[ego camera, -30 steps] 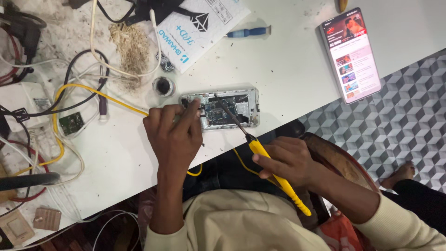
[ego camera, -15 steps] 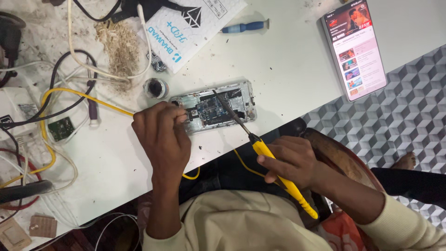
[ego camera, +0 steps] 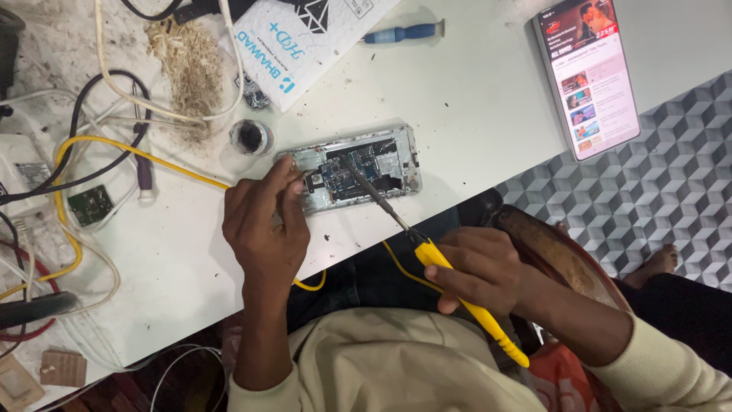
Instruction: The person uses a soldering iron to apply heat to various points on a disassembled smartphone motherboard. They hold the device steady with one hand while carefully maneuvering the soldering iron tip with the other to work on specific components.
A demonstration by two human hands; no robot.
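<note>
Yellow-handled soldering iron (ego camera: 457, 294) resting its tip on an opened phone (ego camera: 358, 169), seen from the head camera.

Against the picture from a second ago, the iron's metal shaft reaches further in, its tip now over the blue circuit board at the phone's middle, while the left hand (ego camera: 263, 229) has slid up so its fingertips pinch something thin at the phone's nine o'clock edge; contact work on the board looks under way. The right hand (ego camera: 484, 271) is clenched round the iron's smooth plastic grip at the phone's five o'clock. The phone, a silvery metal frame with its back off, lies flat on the scuffed white table (ego camera: 473, 114). A small round tin (ego camera: 250, 137) sits at its ten o'clock, a lit smartphone (ego camera: 587, 76) at two o'clock, a blue screwdriver (ego camera: 400, 33) at twelve.
</note>
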